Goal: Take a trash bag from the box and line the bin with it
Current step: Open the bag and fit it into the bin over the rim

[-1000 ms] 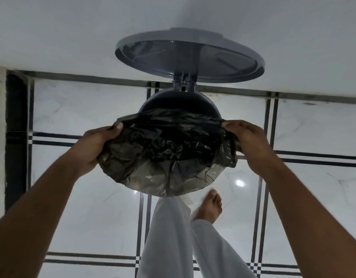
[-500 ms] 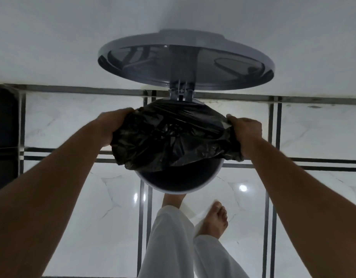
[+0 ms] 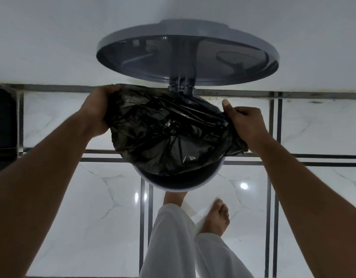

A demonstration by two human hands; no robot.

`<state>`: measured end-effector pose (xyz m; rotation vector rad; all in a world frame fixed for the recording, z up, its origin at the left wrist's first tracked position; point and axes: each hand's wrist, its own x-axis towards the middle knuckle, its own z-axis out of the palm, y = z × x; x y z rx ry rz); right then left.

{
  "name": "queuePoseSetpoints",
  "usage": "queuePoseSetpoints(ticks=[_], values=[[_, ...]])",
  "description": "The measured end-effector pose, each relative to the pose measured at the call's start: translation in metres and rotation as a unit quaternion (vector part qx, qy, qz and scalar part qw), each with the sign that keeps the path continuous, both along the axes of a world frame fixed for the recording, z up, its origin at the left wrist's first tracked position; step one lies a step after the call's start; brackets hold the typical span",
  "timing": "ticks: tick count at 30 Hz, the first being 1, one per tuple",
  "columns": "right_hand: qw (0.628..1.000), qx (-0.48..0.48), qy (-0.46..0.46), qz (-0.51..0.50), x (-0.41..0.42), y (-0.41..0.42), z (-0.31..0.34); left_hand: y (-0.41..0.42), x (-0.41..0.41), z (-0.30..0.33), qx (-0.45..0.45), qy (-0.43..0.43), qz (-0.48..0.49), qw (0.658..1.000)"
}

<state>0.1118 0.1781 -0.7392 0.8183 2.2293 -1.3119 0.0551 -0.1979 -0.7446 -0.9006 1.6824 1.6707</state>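
Head view: both hands, left hand (image 3: 97, 111) and right hand (image 3: 247, 125), pinch the black trash bag (image 3: 169, 137) stretched over the bin (image 3: 179, 183) (lid (image 3: 187, 57) up); next, probably, folding its edge over the near rim.

Glossy white marble floor tiles (image 3: 76, 207) with dark double border lines meet a plain white wall (image 3: 52, 37).

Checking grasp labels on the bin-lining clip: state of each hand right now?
Left hand: closed on the left edge of the black trash bag, over the bin.
Right hand: closed on the bag's right edge.
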Motion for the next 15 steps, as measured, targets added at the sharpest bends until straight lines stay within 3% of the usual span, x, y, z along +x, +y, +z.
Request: queuePoseSetpoints(ticks=[6, 11, 13, 15], values=[[0.997, -0.054, 0.012, 0.063, 0.002, 0.012, 0.021, -0.002, 0.004, -0.002, -0.076, -0.039, -0.059, 0.995], [0.999, -0.044, 0.003, 0.03, 0.001, 0.015, 0.014, -0.004, 0.001, -0.001, -0.044, -0.045, 0.005, 0.998], [0.999, 0.005, -0.006, 0.046, -0.002, 0.013, 0.01, 0.0, 0.0, 0.0, -0.086, -0.045, -0.016, 0.995], [0.993, 0.087, 0.035, 0.073, -0.003, 0.002, 0.012, 0.004, 0.0, -0.001, -0.192, 0.013, -0.091, 0.977]])
